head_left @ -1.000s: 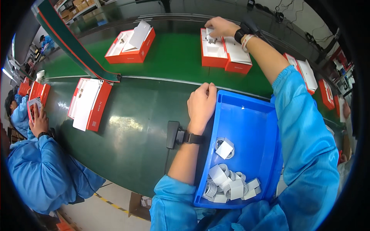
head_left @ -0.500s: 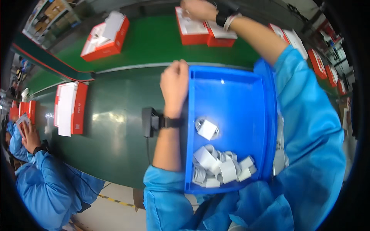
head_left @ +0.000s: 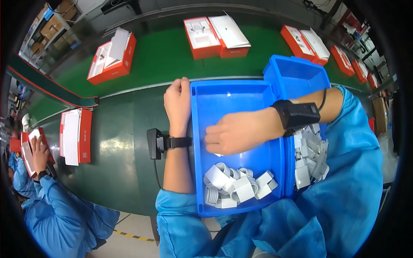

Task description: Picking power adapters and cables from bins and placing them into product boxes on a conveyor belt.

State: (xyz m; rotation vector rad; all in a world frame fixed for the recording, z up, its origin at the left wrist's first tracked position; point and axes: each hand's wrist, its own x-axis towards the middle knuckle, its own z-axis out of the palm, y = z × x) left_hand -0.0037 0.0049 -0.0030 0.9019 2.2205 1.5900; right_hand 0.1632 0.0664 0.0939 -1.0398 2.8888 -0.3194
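Observation:
My right hand [head_left: 241, 131] reaches into a blue bin [head_left: 236, 86], fingers curled down over a coiled white cable [head_left: 218, 155], of which only a sliver shows under the fingertips. Nearer me in the same bin lie several coiled cables with white paper wraps [head_left: 241, 189]. My left hand [head_left: 177, 103] is closed against the bin's left rim; whatever its fingers may hold is hidden. Both wrists wear black straps with black devices.
A second blue bin [head_left: 297, 73] adjoins on the right, with white pieces [head_left: 309, 159] near it. Open red boxes [head_left: 202, 38] stand on the green belt [head_left: 159, 51] beyond. Another red box [head_left: 77, 135] lies left on the table; a co-worker [head_left: 64, 210] handles one there.
My right hand has come back from the red box on the belt to the cable in the blue bin. My left hand stays by the rim. The view has shifted slightly.

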